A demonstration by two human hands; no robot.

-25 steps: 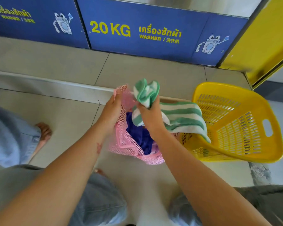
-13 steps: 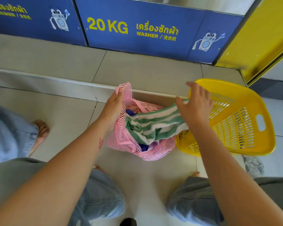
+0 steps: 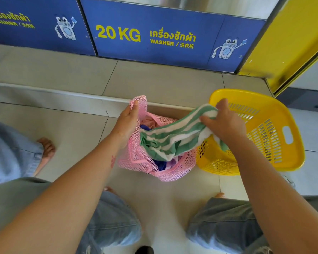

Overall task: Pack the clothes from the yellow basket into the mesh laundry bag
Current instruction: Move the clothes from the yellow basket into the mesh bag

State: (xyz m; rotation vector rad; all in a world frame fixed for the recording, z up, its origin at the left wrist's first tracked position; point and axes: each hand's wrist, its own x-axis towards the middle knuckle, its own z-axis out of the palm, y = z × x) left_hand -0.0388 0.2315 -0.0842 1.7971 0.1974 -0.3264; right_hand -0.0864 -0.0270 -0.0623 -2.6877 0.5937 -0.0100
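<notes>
A pink mesh laundry bag (image 3: pixel 136 158) stands on the tiled floor, with blue and pink clothes inside. My left hand (image 3: pixel 128 120) grips its upper left rim and holds the mouth open. A green and white striped cloth (image 3: pixel 174 138) lies half in the bag and stretches right over the rim of the yellow basket (image 3: pixel 275 136). My right hand (image 3: pixel 222 121) is closed on the cloth's right end, above the basket's left edge. The basket tilts against the bag, and I see no other clothes through its slots.
Blue washer panels (image 3: pixel 154 35) marked 20 KG run along the back above a tiled step (image 3: pixel 81 96). A yellow door frame (image 3: pixel 290 43) stands at the right. My knees in denim fill the bottom, and another person's bare foot (image 3: pixel 46 149) is at the left.
My right hand dropped the striped cloth partly into the bag, opened over the basket, then closed on the cloth's trailing end. The left hand kept hold of the bag rim.
</notes>
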